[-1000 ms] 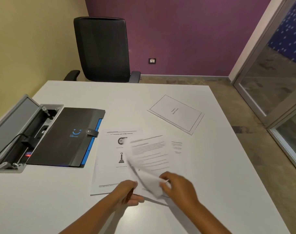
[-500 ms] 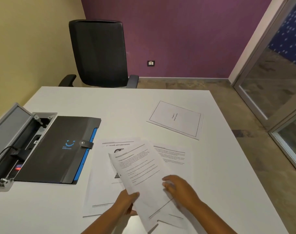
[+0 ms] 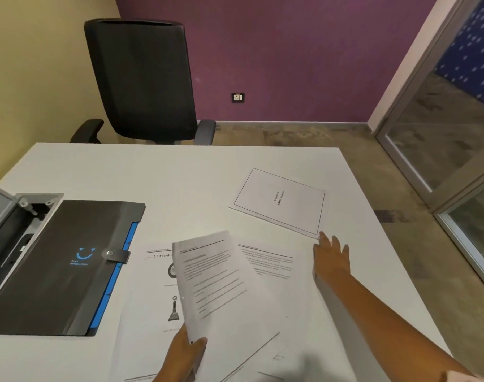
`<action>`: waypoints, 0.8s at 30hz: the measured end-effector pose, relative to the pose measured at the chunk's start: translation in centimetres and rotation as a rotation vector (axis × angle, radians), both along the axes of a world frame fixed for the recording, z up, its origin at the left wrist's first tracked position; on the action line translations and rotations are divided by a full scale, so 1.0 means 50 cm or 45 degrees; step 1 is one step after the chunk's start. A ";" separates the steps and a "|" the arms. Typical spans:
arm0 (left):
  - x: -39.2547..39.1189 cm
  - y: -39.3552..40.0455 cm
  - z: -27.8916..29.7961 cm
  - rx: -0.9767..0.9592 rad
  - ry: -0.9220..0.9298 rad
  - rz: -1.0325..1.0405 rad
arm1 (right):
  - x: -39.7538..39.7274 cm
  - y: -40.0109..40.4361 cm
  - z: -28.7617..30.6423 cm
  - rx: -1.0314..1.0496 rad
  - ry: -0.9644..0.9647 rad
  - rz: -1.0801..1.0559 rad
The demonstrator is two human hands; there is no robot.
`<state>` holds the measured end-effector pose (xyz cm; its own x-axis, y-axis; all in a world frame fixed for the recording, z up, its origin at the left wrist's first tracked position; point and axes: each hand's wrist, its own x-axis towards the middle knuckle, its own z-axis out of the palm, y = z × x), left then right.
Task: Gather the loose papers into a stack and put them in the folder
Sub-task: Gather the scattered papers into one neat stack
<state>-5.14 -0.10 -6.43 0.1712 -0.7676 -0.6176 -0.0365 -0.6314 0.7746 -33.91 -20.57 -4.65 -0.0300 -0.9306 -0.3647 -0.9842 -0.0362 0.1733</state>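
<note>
The white table has bare room along its far side and right edge. The left hand pinches the near edge of a printed sheet, long axis running away and tilted left, over other papers. The right hand, fingers spread and holding nothing, is just beside the near corner of the framed page. The closed black folder lies left, long axis front-to-back. Small print is unreadable.

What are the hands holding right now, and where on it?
The left hand pinches a printed sheet at its near bottom edge. The right hand is open, holding nothing.
</note>
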 end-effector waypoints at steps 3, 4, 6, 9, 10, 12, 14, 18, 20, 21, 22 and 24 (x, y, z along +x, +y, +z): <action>0.002 -0.009 0.001 -0.008 -0.054 -0.078 | 0.001 -0.023 -0.006 0.024 0.064 0.034; 0.003 -0.013 0.002 -0.011 -0.069 -0.106 | 0.001 -0.029 -0.009 0.036 0.077 0.037; 0.005 -0.024 0.007 -0.025 -0.049 -0.119 | 0.001 -0.038 -0.012 0.064 0.091 0.031; 0.004 -0.036 0.010 0.006 0.000 -0.127 | 0.002 -0.043 -0.016 0.117 0.010 -0.098; 0.000 -0.040 0.012 0.012 0.010 -0.127 | 0.003 -0.042 -0.017 0.122 -0.027 -0.126; -0.006 -0.045 0.014 0.069 0.041 -0.188 | 0.006 -0.035 -0.012 0.123 -0.150 -0.161; -0.016 -0.045 0.014 0.141 0.041 -0.222 | 0.012 -0.019 0.006 0.076 -0.363 -0.196; -0.049 -0.040 0.011 0.176 -0.039 -0.143 | 0.036 0.049 0.076 -0.239 -0.606 -0.163; -0.061 -0.031 0.018 0.171 -0.068 -0.106 | 0.052 0.113 0.105 -0.318 -0.689 -0.120; -0.063 -0.026 0.007 0.173 -0.062 -0.058 | 0.063 0.150 0.116 -0.332 -0.711 -0.060; -0.065 -0.021 0.002 0.202 -0.070 -0.040 | 0.075 0.190 0.122 -0.324 -0.740 0.007; -0.069 -0.008 0.008 0.214 -0.099 -0.008 | 0.107 0.272 0.114 -0.294 -0.822 0.168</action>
<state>-8.61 -0.49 -6.02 0.2189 -0.6558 -0.7225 -0.0967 -0.7514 0.6527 -28.55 -6.96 1.06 0.2450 -0.9674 -0.0634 -0.8828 -0.1956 -0.4271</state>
